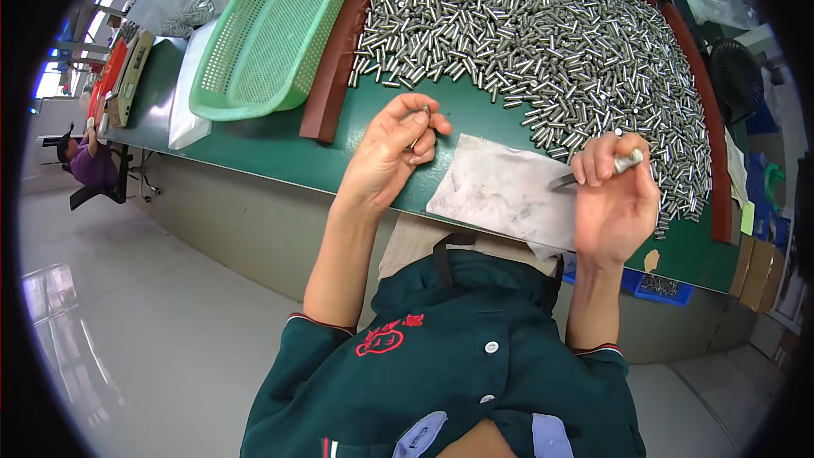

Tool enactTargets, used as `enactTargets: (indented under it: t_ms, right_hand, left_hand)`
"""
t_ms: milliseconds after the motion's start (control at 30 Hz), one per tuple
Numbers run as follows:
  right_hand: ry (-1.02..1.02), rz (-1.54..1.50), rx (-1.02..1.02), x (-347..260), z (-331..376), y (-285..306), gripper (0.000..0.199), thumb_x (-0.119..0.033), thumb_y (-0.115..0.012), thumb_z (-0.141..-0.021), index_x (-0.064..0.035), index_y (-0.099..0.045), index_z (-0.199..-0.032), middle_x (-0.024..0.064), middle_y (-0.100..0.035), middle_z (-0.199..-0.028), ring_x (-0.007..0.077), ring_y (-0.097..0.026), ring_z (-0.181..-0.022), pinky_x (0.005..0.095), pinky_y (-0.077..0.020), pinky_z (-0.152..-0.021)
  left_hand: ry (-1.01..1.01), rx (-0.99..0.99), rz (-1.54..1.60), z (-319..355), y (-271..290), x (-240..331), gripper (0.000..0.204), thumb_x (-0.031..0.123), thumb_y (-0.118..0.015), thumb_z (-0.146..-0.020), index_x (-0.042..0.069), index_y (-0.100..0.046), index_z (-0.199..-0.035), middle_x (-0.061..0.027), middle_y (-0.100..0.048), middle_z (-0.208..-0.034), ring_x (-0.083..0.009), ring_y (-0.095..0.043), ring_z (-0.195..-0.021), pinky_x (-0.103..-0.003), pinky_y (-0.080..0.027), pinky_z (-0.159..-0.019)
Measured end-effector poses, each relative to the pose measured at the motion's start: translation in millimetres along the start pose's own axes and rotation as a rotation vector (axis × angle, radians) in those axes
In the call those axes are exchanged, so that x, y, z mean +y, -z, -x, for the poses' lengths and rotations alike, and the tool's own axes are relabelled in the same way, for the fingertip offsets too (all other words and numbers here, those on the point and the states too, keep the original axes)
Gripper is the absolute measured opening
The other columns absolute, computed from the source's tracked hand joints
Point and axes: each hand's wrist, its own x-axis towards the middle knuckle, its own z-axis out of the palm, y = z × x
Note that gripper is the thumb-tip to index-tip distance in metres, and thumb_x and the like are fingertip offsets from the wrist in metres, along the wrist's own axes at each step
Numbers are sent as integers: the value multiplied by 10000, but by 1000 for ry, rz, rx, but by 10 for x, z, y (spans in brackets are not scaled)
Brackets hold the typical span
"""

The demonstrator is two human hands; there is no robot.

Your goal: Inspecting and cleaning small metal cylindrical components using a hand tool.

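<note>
Head view: at centre, left hand (397, 149) pinches pin (426, 109); right hand (617, 195) grips tool (562, 181); likely single-pin handling, next needing steady alignment.

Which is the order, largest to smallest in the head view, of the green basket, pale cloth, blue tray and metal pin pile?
1. Metal pin pile
2. Green basket, cut off at the top
3. Pale cloth
4. Blue tray, partly hidden

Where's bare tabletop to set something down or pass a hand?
Bare green tabletop shows between the metal pins and the cloth, and between the left hand and the left brown bar. A small patch lies by the near end of the right brown bar. Crowded: farther out between the bars, under the pins, and at left under the green basket.
</note>
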Motion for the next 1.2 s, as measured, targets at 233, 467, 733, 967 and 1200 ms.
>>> enactTargets:
  t_ms: [233,467,733,967,1200]
  right_hand:
    - [-3,66,-102,97,5,97,437,-365,-266,-970,-85,-385,-655,6,-338,-547,110,-259,-518,260,-234,-506]
    - [-40,142,-132,84,-22,98,398,-257,-276,-961,-70,-375,-624,12,-321,-522,97,-238,-503,260,-226,-489]
    - [-56,171,-105,71,-29,94,380,-222,-288,-935,-71,-366,-594,13,-316,-498,95,-234,-487,264,-213,-472]
    - [-81,143,-82,64,-78,135,380,-232,-296,-931,-81,-363,-589,2,-304,-477,89,-225,-467,256,-211,-458]
    - [-107,98,-80,50,-98,166,368,-228,-305,-925,-79,-361,-592,0,-304,-484,82,-228,-470,244,-211,-455]
  left_hand:
    - [-31,-19,-64,8,-11,-25,109,48,-502,-899,25,-505,-1005,-112,-586,-852,-44,-351,-550,-195,-306,-510]
    - [-67,23,-198,22,-60,-72,116,17,-512,-878,25,-512,-993,-111,-604,-851,-38,-351,-559,-187,-301,-508]
    - [-73,44,-313,34,-101,-70,123,26,-492,-895,5,-496,-1016,-132,-588,-854,-45,-343,-545,-192,-305,-513]
    - [10,63,34,-4,-120,12,226,199,-417,-931,-5,-516,-931,-144,-591,-799,-93,-377,-561,-210,-299,-506]
    - [-194,74,-844,-379,-274,24,171,129,-514,-894,-20,-580,-841,-54,-582,-789,-108,-497,-653,-261,-391,-535]
